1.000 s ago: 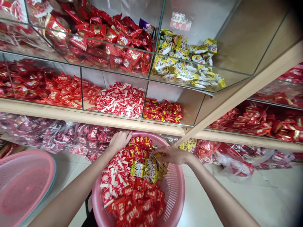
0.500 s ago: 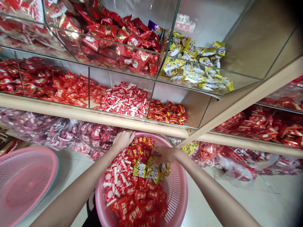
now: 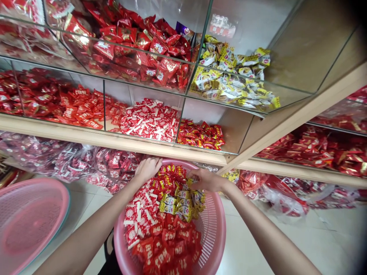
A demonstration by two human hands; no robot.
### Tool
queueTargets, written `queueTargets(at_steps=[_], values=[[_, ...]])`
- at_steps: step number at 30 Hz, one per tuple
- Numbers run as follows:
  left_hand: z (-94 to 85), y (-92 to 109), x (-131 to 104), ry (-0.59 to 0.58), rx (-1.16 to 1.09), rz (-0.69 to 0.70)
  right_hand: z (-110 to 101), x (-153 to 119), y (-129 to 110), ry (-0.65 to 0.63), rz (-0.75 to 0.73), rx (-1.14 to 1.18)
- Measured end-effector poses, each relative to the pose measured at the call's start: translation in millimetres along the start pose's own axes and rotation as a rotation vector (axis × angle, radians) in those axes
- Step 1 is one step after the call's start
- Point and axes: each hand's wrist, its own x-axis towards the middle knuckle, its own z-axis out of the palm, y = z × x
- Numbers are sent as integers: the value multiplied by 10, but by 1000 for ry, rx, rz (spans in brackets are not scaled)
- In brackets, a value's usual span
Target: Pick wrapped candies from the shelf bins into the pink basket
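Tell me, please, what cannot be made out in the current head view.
All in the head view:
- Pink basket: its floor is hidden under wrapped sweets, and its near rim is cut off by the bottom edge.
- Right hand: its blurred fingers hide whether it grips a sweet.
- Second basket: cut off by the left edge.
- Label: too blurred to read.

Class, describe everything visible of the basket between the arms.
The basket is round, pink, apparently plastic, with a smooth rim and slotted wall. It stands mouth up by the shelf, its near edge out of frame, partly filled with packets. The left hand lies on its far rim; the right hand is over its right side.
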Motion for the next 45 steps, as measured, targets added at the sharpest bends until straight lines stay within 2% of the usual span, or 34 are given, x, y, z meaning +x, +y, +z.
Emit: queueTargets(at_steps=[3, 6, 11, 16, 24, 34, 40, 42, 45], values=[[-5, 6, -7, -4, -8, -9, 130, 30, -81, -34, -79, 165], [-12, 12, -16, -7, -16, -23, 319, 111, -168, -74, -122, 196], [-16, 15, -21, -12, -28, -42, 584, 239, -223, -90, -126, 177], [-9, 11, -19, -13, -38, -43, 728, 283, -208, -53, -57, 237], [-1, 8, -19, -15, -39, -53, 792, 276, -228, 100, -18, 175], [-11, 14, -19, -9, -22, -31, 765, 184, -220, 224, -71, 291], [-3, 9, -15, -6, 1, -15, 851, 22, -413, 225, -154, 91], [4, 3, -15, -5, 8, -9, 847, -33, -398, 242, -170, 56], [11, -6, -11, -1, 16, 1, 759, -121, -276, 323, -75, 59]])
